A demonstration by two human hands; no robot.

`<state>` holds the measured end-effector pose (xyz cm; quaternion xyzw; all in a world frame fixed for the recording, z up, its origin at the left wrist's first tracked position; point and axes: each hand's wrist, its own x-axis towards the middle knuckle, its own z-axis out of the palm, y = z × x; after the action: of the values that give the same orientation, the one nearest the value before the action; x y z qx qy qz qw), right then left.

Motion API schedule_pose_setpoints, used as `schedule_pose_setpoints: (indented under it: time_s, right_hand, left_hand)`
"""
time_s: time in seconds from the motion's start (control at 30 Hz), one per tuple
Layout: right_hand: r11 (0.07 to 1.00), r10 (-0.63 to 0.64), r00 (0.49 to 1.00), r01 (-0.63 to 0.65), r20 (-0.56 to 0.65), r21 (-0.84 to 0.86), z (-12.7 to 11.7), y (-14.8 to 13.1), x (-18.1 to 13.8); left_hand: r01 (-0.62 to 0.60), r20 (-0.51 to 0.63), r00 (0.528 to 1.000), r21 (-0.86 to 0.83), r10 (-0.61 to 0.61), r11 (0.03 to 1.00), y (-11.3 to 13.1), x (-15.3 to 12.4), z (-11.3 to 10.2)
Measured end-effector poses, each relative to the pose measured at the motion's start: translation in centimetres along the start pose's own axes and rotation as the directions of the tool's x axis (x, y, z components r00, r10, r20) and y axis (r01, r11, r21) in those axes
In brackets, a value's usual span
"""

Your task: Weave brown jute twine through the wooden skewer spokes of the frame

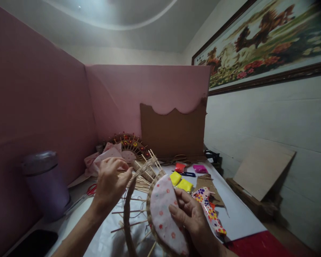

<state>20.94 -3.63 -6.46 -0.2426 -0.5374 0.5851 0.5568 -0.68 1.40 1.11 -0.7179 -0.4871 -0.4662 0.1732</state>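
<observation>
My right hand (pixel 191 212) grips the straight edge of a half-round craft piece (pixel 163 210), thumb on top of its pale, red-flowered fabric. Thin wooden sticks (pixel 131 211) fan out from its twine-wrapped curved rim. An outer arched band (pixel 127 214) crosses these sticks, its upper part wrapped in twine. Left of the band's top, my left hand (pixel 111 178) is raised with thumb and fingers pinched together; whatever is between them is too small to make out. Behind the piece lie a bundle of loose sticks (pixel 139 184) and a twine roll (pixel 147 171), partly hidden.
A decorated fan-shaped piece (pixel 131 142) stands behind, beside crumpled fabric (pixel 107 155). Right lie yellow packets (pixel 184 185), a red packet (pixel 179 167), a purple packet (pixel 200 168), a dark cutter (pixel 186 174) and a flowered glue gun (pixel 211 214). Left are scissors (pixel 91 190), a purple tumbler (pixel 46 189) and a phone (pixel 32 243).
</observation>
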Motion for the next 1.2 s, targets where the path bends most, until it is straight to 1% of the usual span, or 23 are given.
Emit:
schedule_pose_setpoints:
  time_s: [0.07,0.13,0.27,0.37,0.57,0.73,0.93,1.07,1.2]
  right_hand:
    - [1.0,0.004,1.0,-0.004,-0.003,-0.007,0.0,0.1,0.0]
    - [1.0,0.001,1.0,-0.001,-0.006,-0.015,-0.1,0.1,0.0]
    - [1.0,-0.004,1.0,0.004,-0.006,-0.021,-0.1,0.2,0.0]
    - [1.0,-0.005,1.0,0.005,-0.003,-0.02,-0.1,0.2,0.0]
    - [1.0,-0.004,1.0,0.004,-0.011,-0.017,0.1,-0.1,0.1]
    - [1.0,-0.005,1.0,0.005,-0.011,-0.027,0.0,0.0,0.0]
    - [1.0,0.0,1.0,0.0,0.002,-0.013,-0.1,0.0,0.0]
    - [1.0,0.002,1.0,-0.002,-0.008,-0.018,-0.2,0.1,0.0]
    - [1.0,0.004,1.0,-0.004,-0.021,-0.026,-0.1,0.1,0.0]
  left_hand:
    - [-0.1,-0.01,0.995,0.035,0.101,0.994,0.3,-0.3,0.3]
    - [-0.176,-0.011,0.984,0.052,0.177,0.983,0.7,-0.7,0.6]
    - [-0.243,0.021,0.97,0.09,0.242,0.966,1.2,-1.5,0.6]
    - [-0.262,0.013,0.965,0.124,0.262,0.957,1.5,-2.0,0.5]
    - [-0.249,-0.005,0.968,0.13,0.252,0.96,1.8,-2.2,0.4]
    - [-0.218,-0.001,0.976,0.13,0.22,0.967,1.7,-2.3,0.5]
    - [-0.214,0.014,0.977,0.149,0.214,0.965,1.7,-2.3,0.6]
    - [-0.189,0.002,0.982,0.101,0.19,0.977,1.5,-2.3,0.7]
    - [-0.086,0.002,0.996,-0.007,0.086,0.996,1.2,-2.1,1.0]
